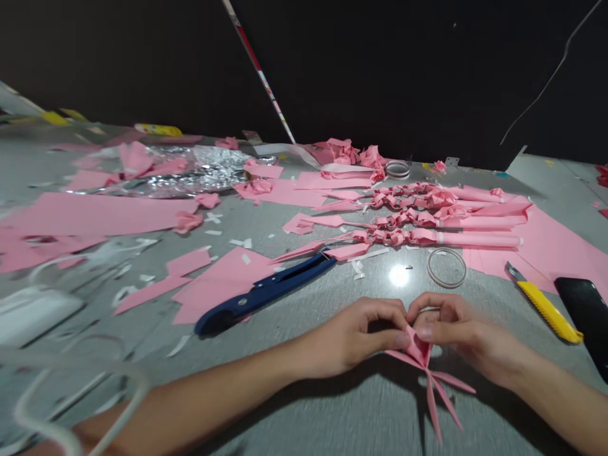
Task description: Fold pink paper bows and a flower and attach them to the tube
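Observation:
Between my two hands is a folded pink paper piece [418, 349] with several narrow pointed strips hanging down from it. My left hand [368, 335] pinches its upper left edge between thumb and fingers. On the other side, my right hand [456, 332] grips the upper right edge with thumb and curled fingers. The piece is held just above the grey table [304, 405]. Beyond my hands lie several pink paper rolls [479, 239] with chained, ruffled paper loops [403, 237] and pointed paper ends. A roll of narrow tape [446, 268] lies just past my right hand.
Dark blue scissors-like cutter [266, 294] lies left of centre. At the right are a yellow utility knife [546, 310] and a black phone [584, 316]. Pink sheets [95, 214], silver foil wrapping [199, 168] and white scraps spread across the left. A white cable [80, 367] loops at lower left.

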`<state>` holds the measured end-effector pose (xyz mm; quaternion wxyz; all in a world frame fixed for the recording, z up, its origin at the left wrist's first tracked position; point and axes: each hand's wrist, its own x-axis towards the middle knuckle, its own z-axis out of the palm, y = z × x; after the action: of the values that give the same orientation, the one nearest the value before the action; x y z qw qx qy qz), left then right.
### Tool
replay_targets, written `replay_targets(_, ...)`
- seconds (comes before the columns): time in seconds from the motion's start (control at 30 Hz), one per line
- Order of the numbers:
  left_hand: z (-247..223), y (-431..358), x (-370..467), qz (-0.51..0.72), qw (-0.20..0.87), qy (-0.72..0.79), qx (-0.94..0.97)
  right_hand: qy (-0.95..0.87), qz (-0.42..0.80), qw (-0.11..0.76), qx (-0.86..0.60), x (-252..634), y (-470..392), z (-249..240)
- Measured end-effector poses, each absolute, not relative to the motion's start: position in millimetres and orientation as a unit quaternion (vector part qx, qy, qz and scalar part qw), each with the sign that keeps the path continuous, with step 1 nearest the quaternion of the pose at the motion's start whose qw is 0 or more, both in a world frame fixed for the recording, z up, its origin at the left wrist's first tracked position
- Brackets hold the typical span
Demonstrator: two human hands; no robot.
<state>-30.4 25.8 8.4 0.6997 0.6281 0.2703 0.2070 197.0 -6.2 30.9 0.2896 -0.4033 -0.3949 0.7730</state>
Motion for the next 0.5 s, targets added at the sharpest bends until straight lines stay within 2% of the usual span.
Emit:
replay_targets(0.23,7.0,24.1,-30.8,0.19,0.719,0.272,0.611,-0.342,0.789,0.293,-0.418,189.8,-8.1,34.7)
replay_targets(0.5,5.8,21.1,-30.4,0.221,0.72,0.297,0.587,-0.404,0.769,0.274,-0.412,193.1,-2.2,29.5)
